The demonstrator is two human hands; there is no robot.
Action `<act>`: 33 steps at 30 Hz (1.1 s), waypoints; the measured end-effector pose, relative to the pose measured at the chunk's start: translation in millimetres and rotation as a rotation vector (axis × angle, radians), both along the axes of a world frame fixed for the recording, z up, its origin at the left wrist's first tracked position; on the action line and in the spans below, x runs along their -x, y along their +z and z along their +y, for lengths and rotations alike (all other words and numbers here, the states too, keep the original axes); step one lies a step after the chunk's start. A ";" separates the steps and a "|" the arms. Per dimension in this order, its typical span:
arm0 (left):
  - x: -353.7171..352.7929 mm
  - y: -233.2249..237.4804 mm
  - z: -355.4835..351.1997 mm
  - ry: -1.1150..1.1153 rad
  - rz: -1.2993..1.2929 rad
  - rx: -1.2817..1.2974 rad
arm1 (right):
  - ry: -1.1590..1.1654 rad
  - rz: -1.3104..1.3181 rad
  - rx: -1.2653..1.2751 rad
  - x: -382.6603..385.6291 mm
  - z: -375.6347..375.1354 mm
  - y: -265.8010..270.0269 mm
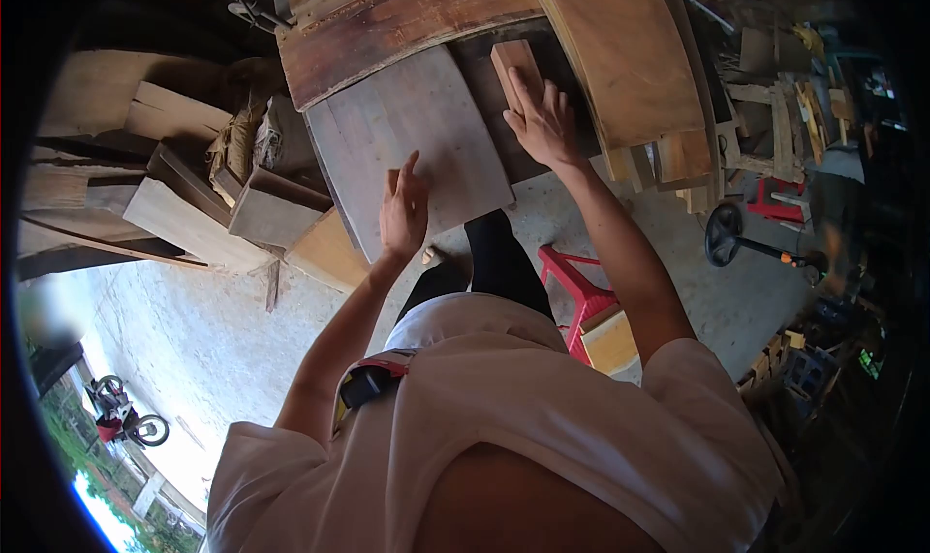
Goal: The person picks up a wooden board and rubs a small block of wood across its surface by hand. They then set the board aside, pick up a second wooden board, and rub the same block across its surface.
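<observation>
Right hand (544,122) is seen upper centre of the frame, laid palm-down on the lower end of a small wooden block (512,61). Fingers are stretched out and slightly spread over the block, not curled round it. The block lies on a dark board at the top right edge of a grey wooden panel (412,132), which is tilted across the upper centre.

Left hand (403,212) is placed at centre, over the lower part of the grey panel. Its fingers are extended upward and held close together, with the thumb set a little apart. The hand is seen edge-on, so contact with the panel cannot be told for sure. Nothing is pinched by it.

A curved dark brown plank (397,25) is laid along the top of the panel. A wide light-coloured plank (625,54) is seen to the right of the block, running to the upper right. Stacked timber offcuts (184,214) are piled at left on the concrete floor (213,340).

A red plastic stool (573,284) is seen right of centre, beside the person's black trouser leg (499,262). A black-and-red object (378,377) is seen at the front of the white shirt (581,427), lower centre. A black disc on a handle (725,233) lies on the floor at right. A motorcycle (121,417) is parked at lower left.
</observation>
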State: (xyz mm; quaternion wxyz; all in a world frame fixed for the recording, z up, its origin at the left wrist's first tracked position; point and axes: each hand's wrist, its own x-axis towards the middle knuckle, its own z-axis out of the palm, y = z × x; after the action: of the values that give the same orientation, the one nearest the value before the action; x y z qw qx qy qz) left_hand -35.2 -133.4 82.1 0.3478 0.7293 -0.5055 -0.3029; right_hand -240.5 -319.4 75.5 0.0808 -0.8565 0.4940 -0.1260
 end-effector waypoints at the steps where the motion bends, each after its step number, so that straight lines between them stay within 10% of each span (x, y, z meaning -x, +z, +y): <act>1: -2.0 -6.4 24.5 0.026 -0.096 0.039 | -0.021 -0.003 0.004 3.6 12.9 2.0; 5: -21.8 -13.0 100.3 0.258 -0.338 0.038 | -0.093 -0.101 0.126 26.5 89.0 4.6; 9: -43.3 -35.1 136.9 0.678 0.068 -0.100 | -0.120 -0.137 0.062 40.9 172.0 -10.8; 12: -60.7 -51.9 135.0 0.686 0.655 -0.173 | -0.174 -0.245 -0.129 29.1 178.9 -30.4; 17: -49.8 -54.4 115.2 0.650 0.689 -0.127 | -0.585 -0.723 -0.868 -0.4 137.0 -42.1; 33: -45.9 -51.1 160.9 0.384 0.833 -0.202 | -0.610 -0.780 -0.794 22.8 180.0 -38.1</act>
State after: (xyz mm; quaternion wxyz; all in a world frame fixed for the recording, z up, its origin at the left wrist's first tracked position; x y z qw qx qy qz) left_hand 10.8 27.5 31.0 0.4982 0.6562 -0.1468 -0.5474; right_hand -263.3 -139.3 37.4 0.5267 -0.4732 0.6592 -0.2534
